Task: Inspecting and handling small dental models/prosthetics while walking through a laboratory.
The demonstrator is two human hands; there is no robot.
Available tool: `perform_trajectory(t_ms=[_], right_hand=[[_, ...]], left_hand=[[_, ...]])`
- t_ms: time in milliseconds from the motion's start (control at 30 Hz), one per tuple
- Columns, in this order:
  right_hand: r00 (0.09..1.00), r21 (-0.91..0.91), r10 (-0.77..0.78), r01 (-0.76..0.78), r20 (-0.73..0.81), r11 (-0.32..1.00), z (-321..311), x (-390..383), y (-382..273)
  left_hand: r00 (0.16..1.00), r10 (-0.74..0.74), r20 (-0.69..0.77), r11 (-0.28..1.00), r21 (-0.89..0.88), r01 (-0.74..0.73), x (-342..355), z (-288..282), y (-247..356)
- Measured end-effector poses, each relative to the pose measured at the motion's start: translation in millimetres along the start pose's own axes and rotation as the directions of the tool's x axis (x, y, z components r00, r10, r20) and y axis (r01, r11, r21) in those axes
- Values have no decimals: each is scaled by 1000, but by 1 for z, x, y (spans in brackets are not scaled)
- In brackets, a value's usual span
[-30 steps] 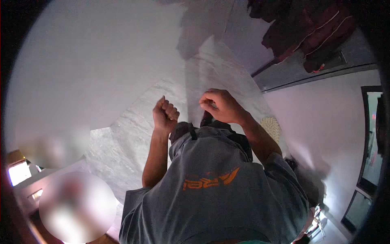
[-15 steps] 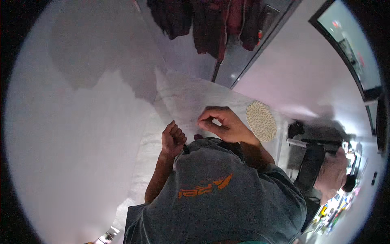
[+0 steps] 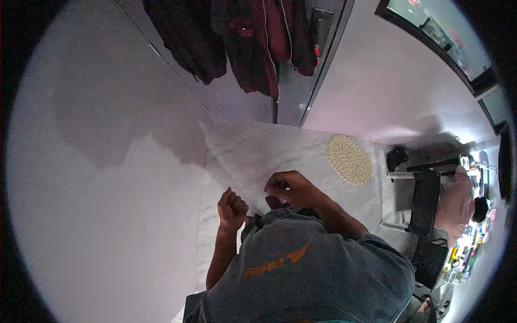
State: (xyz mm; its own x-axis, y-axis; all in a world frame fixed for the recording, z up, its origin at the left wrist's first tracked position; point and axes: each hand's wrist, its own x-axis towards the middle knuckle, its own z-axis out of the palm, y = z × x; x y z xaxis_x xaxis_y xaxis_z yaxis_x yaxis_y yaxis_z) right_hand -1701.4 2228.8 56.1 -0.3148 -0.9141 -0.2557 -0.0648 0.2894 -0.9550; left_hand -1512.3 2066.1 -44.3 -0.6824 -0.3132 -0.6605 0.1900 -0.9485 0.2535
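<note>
A person looks down from above at their own two hands held close to the chest, over a pale marbled worktop (image 3: 253, 151) that meets a plain white wall. The left hand (image 3: 232, 207) is curled into a loose fist, thumb side up, at the hem of a grey T-shirt (image 3: 301, 269) with an orange print. It seems to bunch or steady the fabric. The right hand (image 3: 291, 188) hovers just beside it, fingers (image 3: 273, 188) bent and pinched together as if gripping something small; whatever they hold is too small to make out. A dark fold of cloth sits between the hands at the shirt's edge.

Farther along the worktop lies a round woven mat (image 3: 349, 159), well apart from the hands. Dark red jackets (image 3: 253, 37) hang on the wall above. A black chair (image 3: 423, 202) stands at the right.
</note>
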Motion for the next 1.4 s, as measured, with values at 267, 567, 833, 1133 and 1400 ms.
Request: perform_trajectory(t_ms=[267,567,833,1133,1400], right_hand=[[997,-139,-82,82,2,987,-15,9,4],[991,-150,-74,57,-115,987,-13,-10,22],[921,-588,-36,-218,-388,779,-62,-68,173],[797,-418,467,-600,-383,682,-42,-122,271],[965,-708,99,-245,-242,663,-50,-25,203]], left_hand=[[995,-35,-89,999,17,36,-9,4,-16],[999,20,-44,998,65,-17,-14,-8,-9],[998,49,32,995,91,-51,-11,-10,5],[999,31,-13,997,68,-30,-15,-8,5],[1000,2,-14,994,-107,-3,-18,6,-7]])
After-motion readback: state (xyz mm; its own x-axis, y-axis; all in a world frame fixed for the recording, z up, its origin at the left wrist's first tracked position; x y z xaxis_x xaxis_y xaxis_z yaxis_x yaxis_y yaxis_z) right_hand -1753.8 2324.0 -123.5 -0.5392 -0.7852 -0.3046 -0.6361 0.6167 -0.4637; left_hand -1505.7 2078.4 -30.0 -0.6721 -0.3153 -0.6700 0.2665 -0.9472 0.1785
